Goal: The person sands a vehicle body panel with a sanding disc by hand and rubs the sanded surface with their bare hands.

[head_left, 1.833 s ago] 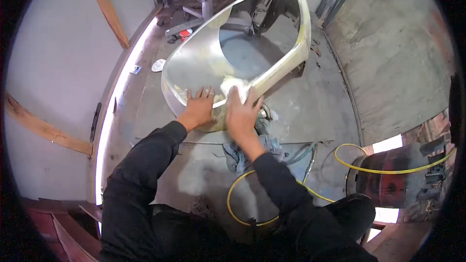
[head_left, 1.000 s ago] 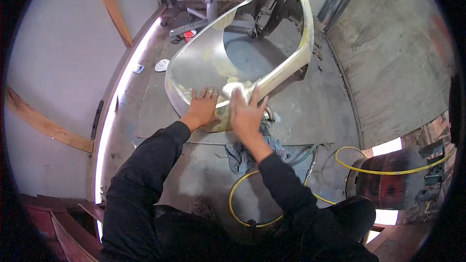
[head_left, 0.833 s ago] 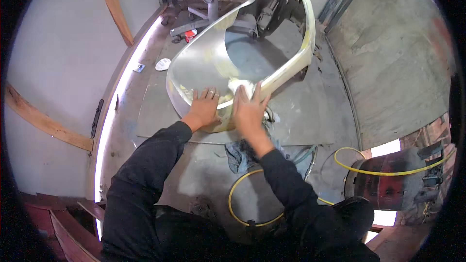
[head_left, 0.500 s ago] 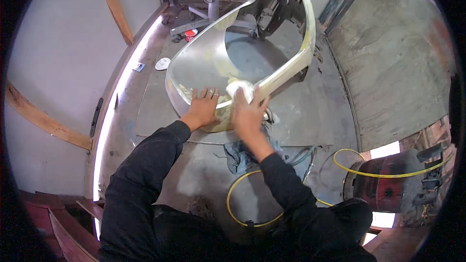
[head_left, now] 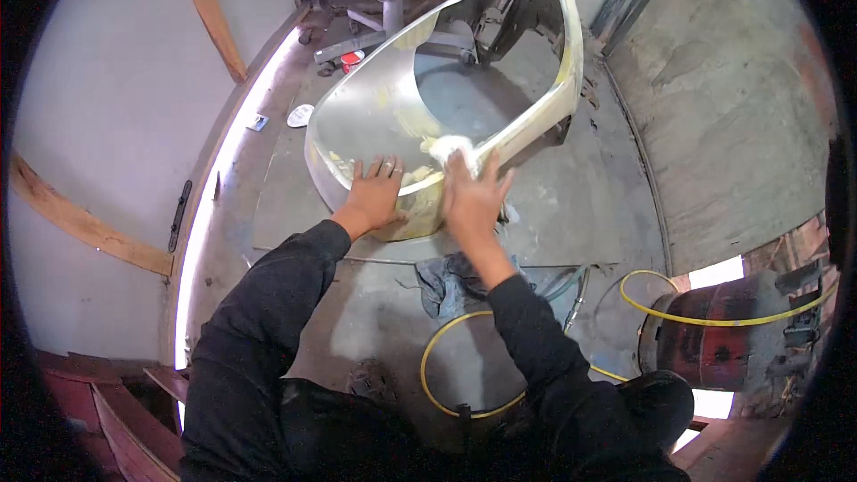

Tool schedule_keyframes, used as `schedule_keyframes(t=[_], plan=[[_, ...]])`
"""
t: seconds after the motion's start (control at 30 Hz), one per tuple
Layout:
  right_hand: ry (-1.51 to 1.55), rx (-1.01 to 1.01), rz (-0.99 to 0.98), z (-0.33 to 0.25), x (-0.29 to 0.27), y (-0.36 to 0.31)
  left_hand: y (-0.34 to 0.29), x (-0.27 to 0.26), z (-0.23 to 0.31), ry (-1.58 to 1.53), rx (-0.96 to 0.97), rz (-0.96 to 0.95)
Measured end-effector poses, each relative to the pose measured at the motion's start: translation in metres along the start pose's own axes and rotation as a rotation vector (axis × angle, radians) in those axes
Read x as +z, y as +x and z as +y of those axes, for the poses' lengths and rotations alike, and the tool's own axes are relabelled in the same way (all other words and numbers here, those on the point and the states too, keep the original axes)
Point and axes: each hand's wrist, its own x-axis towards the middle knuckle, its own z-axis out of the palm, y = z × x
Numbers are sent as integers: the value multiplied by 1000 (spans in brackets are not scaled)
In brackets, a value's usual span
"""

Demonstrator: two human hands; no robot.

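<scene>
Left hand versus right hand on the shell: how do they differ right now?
The left hand lies flat and bare on the pale curved shell; the right hand presses a white pad at the rim. The left sits nearer the shell's outer corner, the right toward its middle. Both have spread fingers.

One view only, head-mounted fisheye, aimed steeply down from above the person's own forearms. Scene is seen at arm's length: left hand [head_left: 375, 199] and right hand [head_left: 473, 199] near centre, curved shell [head_left: 375, 116] just beyond, floor [head_left: 714, 125] bent toward the rim. No 2nd view, so no overlap.
</scene>
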Motion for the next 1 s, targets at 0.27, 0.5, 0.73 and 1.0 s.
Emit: schedule_keyframes(t=[0.27,0.5,0.73,1.0], plan=[[96,-49,-63,-6,7,-20,3,3,-3,35,7,-46],[96,-121,20,-2,26,-45,3,1,3,39,-1,-47],[49,48,126,22,24,-29,5,-6,3,24,-18,-77],[-18,86,165,34,20,-15,2,-2,0,46,-14,-91]])
